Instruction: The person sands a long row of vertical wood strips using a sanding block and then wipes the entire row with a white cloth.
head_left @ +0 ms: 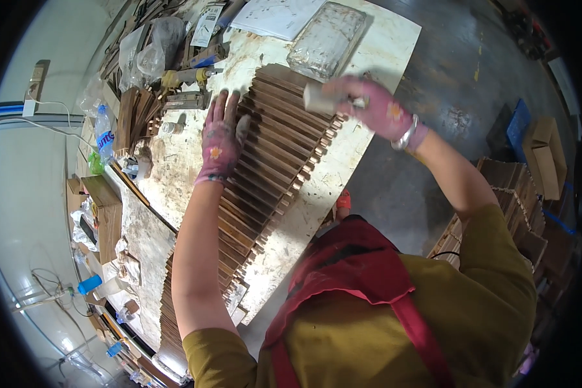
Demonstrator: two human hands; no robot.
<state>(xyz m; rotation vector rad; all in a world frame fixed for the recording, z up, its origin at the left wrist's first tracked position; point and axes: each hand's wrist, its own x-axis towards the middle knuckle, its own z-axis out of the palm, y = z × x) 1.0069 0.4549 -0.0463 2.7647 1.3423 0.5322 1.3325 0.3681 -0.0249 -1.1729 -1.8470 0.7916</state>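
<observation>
A long row of dark brown wooden strips [275, 152] lies side by side on a white worktable. Pale, narrow tenon-like ends stick out along the row's right side. My left hand [221, 145], in a pink-purple glove with a flower print, rests along the left edge of the row, fingers stretched out. Above the right edge near the far end, my gloved right hand [374, 107] is closed round a pale, blunt block-like object [319, 98]. That object is smeared by motion, and its exact kind does not show.
A plastic-wrapped flat block [327, 40] and white papers [275, 18] lie at the table's far end. Clutter at left includes wood pieces [136, 116], a yellow-handled tool [186, 77] and a water bottle [103, 132]. Stacked wood [504, 187] and a cardboard box [544, 158] stand at right.
</observation>
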